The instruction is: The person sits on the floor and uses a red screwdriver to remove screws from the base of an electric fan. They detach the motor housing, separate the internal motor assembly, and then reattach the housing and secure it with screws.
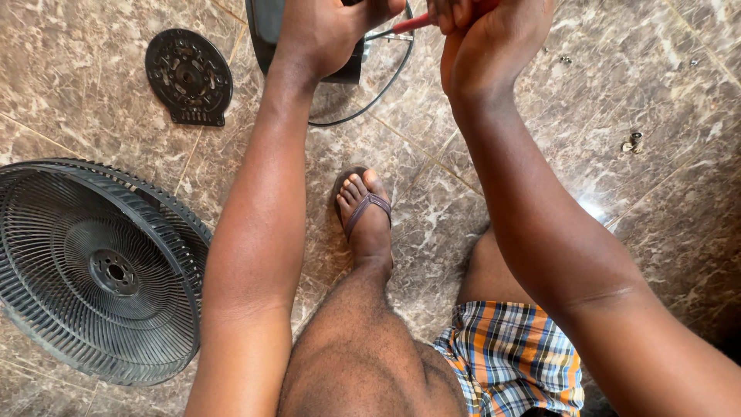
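Screwdriver (409, 23) (mostly hidden) inside right hand (482, 38).

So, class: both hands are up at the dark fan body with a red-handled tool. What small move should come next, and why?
Probably keep the left hand bracing the dark fan body while the right hand turns the red-handled tool. Its tip is hidden, so that is a guess. The fan grille and round black plate already lie apart on the floor, with small screws nearby.
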